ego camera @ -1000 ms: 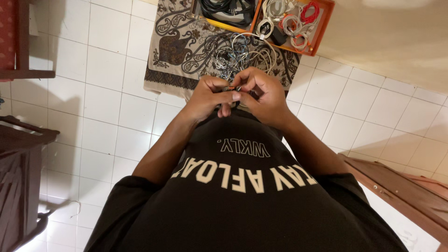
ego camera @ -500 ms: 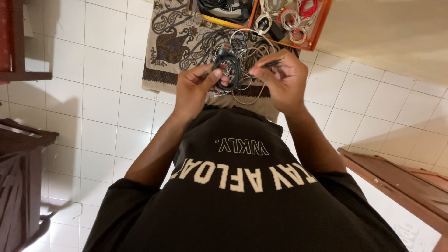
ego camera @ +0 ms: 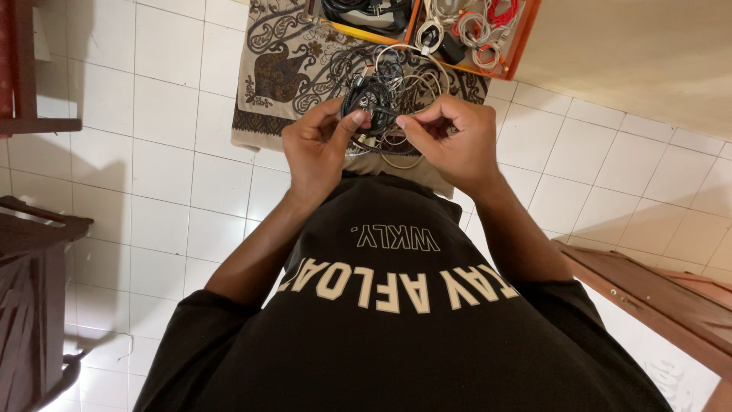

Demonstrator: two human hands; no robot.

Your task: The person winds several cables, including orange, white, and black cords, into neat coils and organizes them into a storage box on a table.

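My left hand point(ego camera: 316, 149) holds a small coiled bundle of black cable point(ego camera: 367, 99) between thumb and fingers. My right hand point(ego camera: 451, 141) pinches a thin strand of the same cable just to the right of the coil. Both hands are raised in front of my chest, over a patterned cloth point(ego camera: 282, 69) on the floor. On that cloth, behind the hands, lies a loose tangle of grey and black cables point(ego camera: 415, 76).
An orange tray point(ego camera: 526, 38) at the top holds several coiled white, red and black cables. Dark wooden furniture point(ego camera: 30, 275) stands on the left, a wooden board point(ego camera: 648, 297) lies lower right. The floor is white tile point(ego camera: 168, 168).
Both hands have lifted away from my chest and moved apart. The black cable coil is now held up in the left hand, with the right hand drawing a strand out from it.
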